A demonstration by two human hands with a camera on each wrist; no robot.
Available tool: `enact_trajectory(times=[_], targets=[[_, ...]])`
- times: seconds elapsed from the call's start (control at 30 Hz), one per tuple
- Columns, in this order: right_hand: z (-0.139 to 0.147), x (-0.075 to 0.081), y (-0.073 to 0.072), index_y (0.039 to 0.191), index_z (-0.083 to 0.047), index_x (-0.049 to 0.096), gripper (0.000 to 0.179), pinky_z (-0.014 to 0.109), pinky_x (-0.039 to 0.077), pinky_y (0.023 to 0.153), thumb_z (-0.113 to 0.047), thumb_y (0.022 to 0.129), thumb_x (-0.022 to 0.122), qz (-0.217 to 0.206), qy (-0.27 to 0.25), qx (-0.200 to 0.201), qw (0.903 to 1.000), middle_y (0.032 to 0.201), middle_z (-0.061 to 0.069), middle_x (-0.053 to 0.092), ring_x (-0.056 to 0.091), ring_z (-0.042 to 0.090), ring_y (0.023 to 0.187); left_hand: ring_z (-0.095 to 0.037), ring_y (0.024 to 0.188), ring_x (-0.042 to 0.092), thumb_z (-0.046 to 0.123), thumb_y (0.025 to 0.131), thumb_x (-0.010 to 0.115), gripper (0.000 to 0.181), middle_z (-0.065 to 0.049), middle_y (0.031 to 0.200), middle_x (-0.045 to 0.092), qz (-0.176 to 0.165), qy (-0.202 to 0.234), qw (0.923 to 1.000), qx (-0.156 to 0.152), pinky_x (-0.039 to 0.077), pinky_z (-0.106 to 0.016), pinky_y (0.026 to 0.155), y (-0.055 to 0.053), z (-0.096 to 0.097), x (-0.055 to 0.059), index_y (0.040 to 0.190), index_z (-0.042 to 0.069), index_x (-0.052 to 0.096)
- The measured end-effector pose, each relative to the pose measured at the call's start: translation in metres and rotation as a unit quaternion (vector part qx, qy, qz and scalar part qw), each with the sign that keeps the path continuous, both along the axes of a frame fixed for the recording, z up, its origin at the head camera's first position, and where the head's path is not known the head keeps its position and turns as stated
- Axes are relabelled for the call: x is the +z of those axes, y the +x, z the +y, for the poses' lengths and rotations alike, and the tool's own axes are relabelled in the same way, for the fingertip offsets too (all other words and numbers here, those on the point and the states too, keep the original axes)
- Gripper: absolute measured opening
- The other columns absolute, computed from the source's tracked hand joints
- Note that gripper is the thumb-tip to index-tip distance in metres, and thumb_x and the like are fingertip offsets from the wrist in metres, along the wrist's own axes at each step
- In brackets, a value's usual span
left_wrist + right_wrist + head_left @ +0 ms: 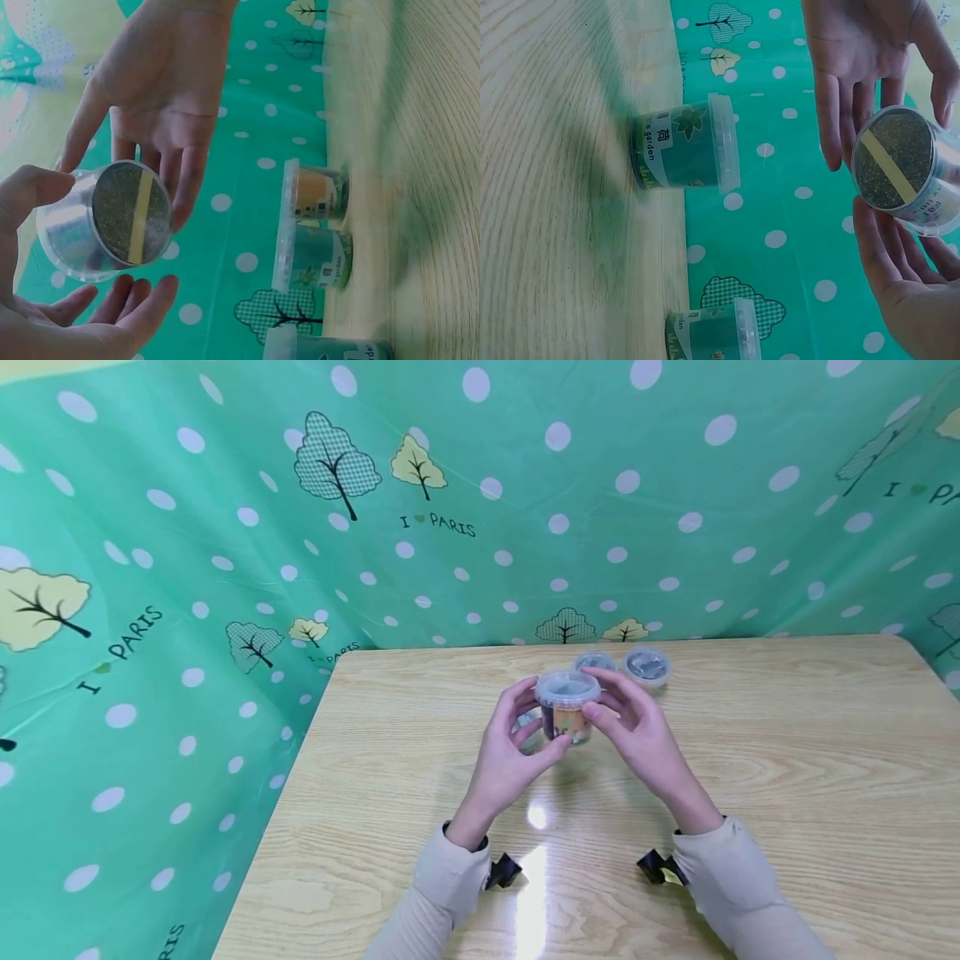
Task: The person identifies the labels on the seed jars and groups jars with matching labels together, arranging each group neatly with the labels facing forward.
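A small clear-lidded plastic tub [567, 693] with an orange label is held up above the table between both hands. My left hand [513, 747] grips it from the left, thumb low on its front. From the right, my right hand [641, 727] holds it, thumb at the side and index finger by the lid rim. Both wrist views show the underside of the tub [127, 217], tilted toward the cameras, with dark grainy contents and a pale yellow strip. Its lid looks closed.
Behind the hands stand three similar lidded tubs: one at the back right [647, 667], another beside it [595, 659], and a third tub [528, 732] partly hidden by the left hand. A wooden table [360, 777] lies beneath. The green dotted curtain [450, 585] borders its back and left.
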State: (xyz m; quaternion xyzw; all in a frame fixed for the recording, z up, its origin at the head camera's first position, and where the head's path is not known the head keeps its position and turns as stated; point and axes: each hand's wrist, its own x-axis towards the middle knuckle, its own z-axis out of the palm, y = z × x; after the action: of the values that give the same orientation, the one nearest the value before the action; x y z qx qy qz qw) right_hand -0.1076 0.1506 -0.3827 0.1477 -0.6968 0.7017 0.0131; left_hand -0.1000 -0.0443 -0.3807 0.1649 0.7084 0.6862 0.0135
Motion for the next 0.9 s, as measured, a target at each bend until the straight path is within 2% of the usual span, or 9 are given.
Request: enact_trajectory(times=[0.2,0.4,0.53,0.73,0.9], targets=[[0.0001,-0.0014,-0.0002,0.144,0.001,0.044,0.048,0.019,0.052,0.099,-0.006,0.099,0.059,0.005,-0.009,-0.016,0.9998,0.148,0.019,0.043,0.056,0.012,0.120,-0.022,0.129,0.050,0.008,0.082,0.079,0.078,-0.009,0.141,0.050,0.000,-0.011,0.9999,0.010,0.049,-0.033,0.106,0.0001,0.0035,-0.0010,0.148,0.012,0.037],[0.0002,-0.0022,-0.0003,0.144,0.000,0.044,0.049,0.020,0.052,0.099,-0.008,0.098,0.060,-0.005,-0.008,-0.008,0.9999,0.148,0.019,0.042,0.055,0.012,0.121,-0.021,0.124,0.053,0.010,0.082,0.080,0.077,-0.008,0.137,0.053,0.001,-0.020,0.9995,0.024,0.053,-0.033,0.102,0.0005,0.0059,-0.0028,0.147,0.014,0.039],[0.0017,-0.0025,-0.0007,0.146,0.000,0.041,0.051,0.020,0.052,0.100,-0.009,0.099,0.059,-0.012,-0.004,0.004,0.9999,0.148,0.017,0.043,0.054,0.012,0.123,-0.023,0.124,0.053,0.007,0.080,0.080,0.078,-0.010,0.137,0.053,0.004,-0.013,0.9996,0.023,0.053,-0.031,0.102,-0.0001,0.0053,-0.0034,0.146,0.011,0.039],[0.0040,-0.0035,-0.0011,0.150,-0.006,0.039,0.052,0.019,0.049,0.103,-0.011,0.101,0.056,-0.016,0.005,0.023,0.9996,0.153,0.016,0.039,0.050,0.014,0.131,-0.024,0.124,0.053,0.003,0.080,0.078,0.077,-0.011,0.137,0.052,0.005,-0.002,0.9999,0.013,0.053,-0.031,0.102,-0.0007,0.0044,-0.0026,0.146,0.010,0.039],[0.0033,-0.0033,-0.0012,0.150,-0.008,0.041,0.051,0.019,0.048,0.104,-0.010,0.101,0.056,-0.007,0.008,0.022,0.9997,0.153,0.016,0.040,0.048,0.015,0.134,-0.025,0.123,0.053,0.003,0.081,0.077,0.077,-0.012,0.137,0.052,0.000,0.006,1.0000,0.001,0.053,-0.032,0.102,-0.0007,0.0049,-0.0019,0.146,0.010,0.038]])
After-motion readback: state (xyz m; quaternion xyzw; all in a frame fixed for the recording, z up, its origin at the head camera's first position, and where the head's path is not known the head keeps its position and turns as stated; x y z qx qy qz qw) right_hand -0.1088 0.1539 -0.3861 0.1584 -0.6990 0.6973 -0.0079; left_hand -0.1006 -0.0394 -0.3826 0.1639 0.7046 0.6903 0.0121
